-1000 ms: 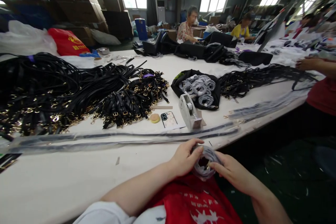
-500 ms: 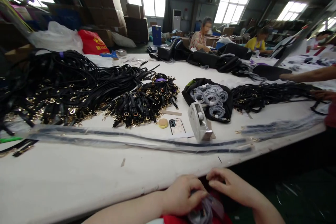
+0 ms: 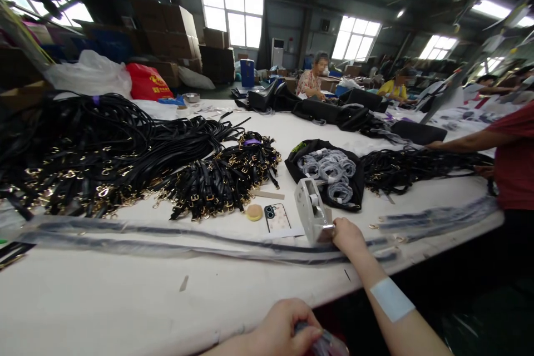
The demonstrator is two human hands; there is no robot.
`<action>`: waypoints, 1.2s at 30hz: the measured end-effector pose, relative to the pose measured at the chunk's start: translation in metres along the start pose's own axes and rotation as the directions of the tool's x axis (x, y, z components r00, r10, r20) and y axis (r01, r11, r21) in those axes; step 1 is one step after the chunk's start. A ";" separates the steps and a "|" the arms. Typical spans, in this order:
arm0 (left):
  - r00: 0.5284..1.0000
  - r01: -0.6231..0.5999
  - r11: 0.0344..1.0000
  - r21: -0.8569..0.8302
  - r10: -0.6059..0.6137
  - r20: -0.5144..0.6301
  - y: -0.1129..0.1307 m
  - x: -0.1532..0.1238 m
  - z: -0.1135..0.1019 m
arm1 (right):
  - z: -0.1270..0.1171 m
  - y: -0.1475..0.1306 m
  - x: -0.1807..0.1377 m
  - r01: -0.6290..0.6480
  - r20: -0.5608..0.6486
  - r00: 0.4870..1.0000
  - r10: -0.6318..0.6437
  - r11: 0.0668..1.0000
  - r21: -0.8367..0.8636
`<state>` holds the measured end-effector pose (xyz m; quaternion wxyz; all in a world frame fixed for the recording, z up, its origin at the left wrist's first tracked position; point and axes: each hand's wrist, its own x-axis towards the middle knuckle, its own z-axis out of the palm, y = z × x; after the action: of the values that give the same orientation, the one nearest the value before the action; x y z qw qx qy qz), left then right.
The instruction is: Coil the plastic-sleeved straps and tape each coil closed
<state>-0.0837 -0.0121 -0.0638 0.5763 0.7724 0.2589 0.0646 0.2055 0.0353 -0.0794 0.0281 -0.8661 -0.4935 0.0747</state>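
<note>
My left hand (image 3: pixel 287 325) is closed on a plastic-wrapped coiled strap (image 3: pixel 327 343) at the bottom edge of the view, in front of the table. My right hand (image 3: pixel 349 237) reaches over the table, fingers pinched at the cutting end of a grey tape dispenser (image 3: pixel 307 214), where the tape comes off; the tape itself is mostly hidden. A pale patch (image 3: pixel 392 298) sits on my right forearm. Behind the dispenser, a black bag (image 3: pixel 354 200) lies open, holding several similar wrapped coils (image 3: pixel 331 169).
Long plastic-sleeved straps (image 3: pixel 167 242) cross the table (image 3: pixel 125 300) before me. A phone (image 3: pixel 277 218) and a yellow round roll (image 3: pixel 254 212) lie left of the dispenser. Black buckled straps (image 3: pixel 208 186) are heaped leftward. A co-worker in red (image 3: pixel 515 161) stands at right, hand at black straps (image 3: pixel 417 167).
My right hand has left the wrapped coil and moved up and forward to the tape dispenser. My left hand keeps the coil, now lower in view. The camera has tilted up somewhat.
</note>
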 end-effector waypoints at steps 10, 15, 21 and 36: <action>0.998 0.048 0.998 -0.028 -0.047 0.029 0.002 -0.003 -0.002 | -0.007 0.018 -0.002 -0.026 -0.053 0.998 0.021 0.994 -0.108; 0.995 0.095 0.994 -0.062 -0.093 0.047 0.007 -0.004 -0.002 | -0.009 0.042 -0.025 -0.066 -0.120 0.991 0.051 0.990 -0.125; 0.997 0.066 0.997 -0.048 -0.063 0.054 0.012 -0.001 0.004 | 0.003 0.063 -0.036 0.006 -0.123 0.992 -0.005 1.000 0.009; 0.995 0.084 0.996 0.005 -0.085 0.053 0.011 0.003 0.012 | 0.023 0.087 -0.024 -0.028 -0.141 0.988 0.067 0.964 0.265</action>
<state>-0.0729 -0.0234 -0.0583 0.5841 0.7631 0.2759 0.0191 0.2637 -0.0302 -0.1098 0.1774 -0.8695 -0.4548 0.0752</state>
